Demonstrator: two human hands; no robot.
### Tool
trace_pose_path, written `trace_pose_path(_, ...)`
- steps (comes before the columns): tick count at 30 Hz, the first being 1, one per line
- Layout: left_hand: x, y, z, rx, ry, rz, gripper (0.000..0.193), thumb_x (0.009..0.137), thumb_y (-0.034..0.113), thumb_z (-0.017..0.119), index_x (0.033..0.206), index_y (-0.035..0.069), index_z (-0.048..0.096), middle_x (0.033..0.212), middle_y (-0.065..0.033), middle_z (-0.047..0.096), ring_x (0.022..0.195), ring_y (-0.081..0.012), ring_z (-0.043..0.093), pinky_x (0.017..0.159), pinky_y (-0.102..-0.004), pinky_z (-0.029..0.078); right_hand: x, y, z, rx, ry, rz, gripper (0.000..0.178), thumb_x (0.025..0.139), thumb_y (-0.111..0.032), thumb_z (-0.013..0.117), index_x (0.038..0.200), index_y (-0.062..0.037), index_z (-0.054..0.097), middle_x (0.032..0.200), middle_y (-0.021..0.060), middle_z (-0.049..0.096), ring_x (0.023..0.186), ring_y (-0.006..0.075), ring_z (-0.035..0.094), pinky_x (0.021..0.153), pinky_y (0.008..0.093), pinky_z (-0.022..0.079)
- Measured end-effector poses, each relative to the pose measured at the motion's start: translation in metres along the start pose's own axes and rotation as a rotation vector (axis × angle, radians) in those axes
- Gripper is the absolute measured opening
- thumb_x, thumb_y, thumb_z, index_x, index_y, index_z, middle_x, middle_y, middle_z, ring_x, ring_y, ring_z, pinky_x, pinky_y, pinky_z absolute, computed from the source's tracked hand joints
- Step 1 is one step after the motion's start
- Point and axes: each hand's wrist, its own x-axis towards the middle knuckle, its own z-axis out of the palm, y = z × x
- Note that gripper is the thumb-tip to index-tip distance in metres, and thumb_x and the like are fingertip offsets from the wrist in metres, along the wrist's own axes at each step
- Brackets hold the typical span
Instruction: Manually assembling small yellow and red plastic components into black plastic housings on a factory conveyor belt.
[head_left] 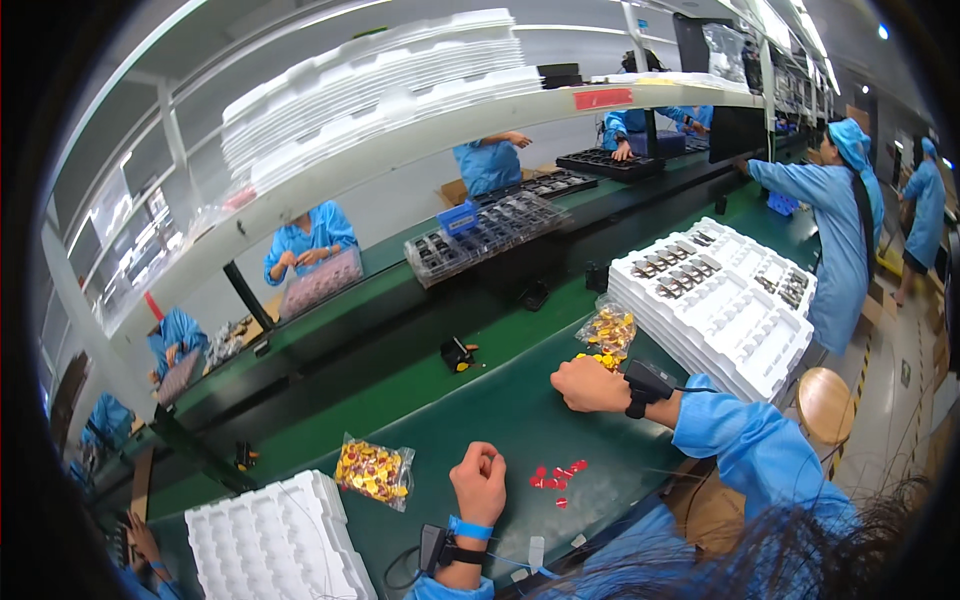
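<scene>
My left hand (478, 484) is raised over the green bench, its fingers curled together; whatever they hold, if anything, is hidden. To its left lies a clear plastic bag (374, 472) full of small yellow and red pieces. Several small red pieces (558, 480) are scattered on the bench to its right. My right hand (590, 385) is closed and turned knuckles up, beside a few loose yellow pieces (604, 360). I cannot make out what is inside its fingers. Just beyond it, a second clear bag (608, 328) of yellow and red pieces rests on the bench.
White moulded trays (712, 300) stacked at right hold rows of small metallic and dark parts. Another white tray stack (272, 540) stands at lower left. Black parts (458, 354) sit on the green conveyor. Co-workers in blue work across the line; one person (825, 230) stands at right.
</scene>
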Motion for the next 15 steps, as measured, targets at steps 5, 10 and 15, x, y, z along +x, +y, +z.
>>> trace_pose_path(5, 0.002, 0.008, -0.001, -0.009, -0.033, -0.04, 0.005, 0.082, 0.001, 0.065, 0.081, 0.0, 0.059, 0.052, -0.0013, 0.044, 0.048, -0.0072, 0.041, 0.047, -0.0266, 0.031, 0.006, 0.014, 0.004, 0.123, -0.071, 0.16, 0.013, 0.064, -0.007, 0.07, 0.074, 0.0005, 0.067, 0.073, 0.02, 0.067, 0.073, 0.0362, 0.07, 0.062, 0.0444, 0.055)
trace_pose_path(10, 0.011, -0.005, 0.014, -0.17, -0.069, -0.114, 0.006, 0.08, 0.0, 0.065, 0.079, 0.001, 0.06, 0.055, 0.0036, 0.047, 0.053, -0.0027, 0.042, 0.049, -0.022, 0.031, 0.001, 0.006, 0.004, 0.134, -0.026, 0.08, 0.016, 0.069, -0.009, 0.069, 0.081, -0.0003, 0.066, 0.079, 0.0199, 0.067, 0.078, 0.0391, 0.069, 0.065, 0.0474, 0.055)
trace_pose_path(15, 0.027, -0.023, 0.026, 0.074, -0.042, 0.12, 0.012, 0.083, 0.01, 0.067, 0.078, 0.0, 0.061, 0.056, -0.0026, 0.055, 0.05, -0.0096, 0.051, 0.049, -0.025, 0.04, 0.038, -0.014, 0.027, 0.19, 0.071, 0.093, 0.017, 0.063, -0.011, 0.071, 0.075, -0.0002, 0.066, 0.08, 0.0186, 0.068, 0.08, 0.0361, 0.07, 0.066, 0.0455, 0.056)
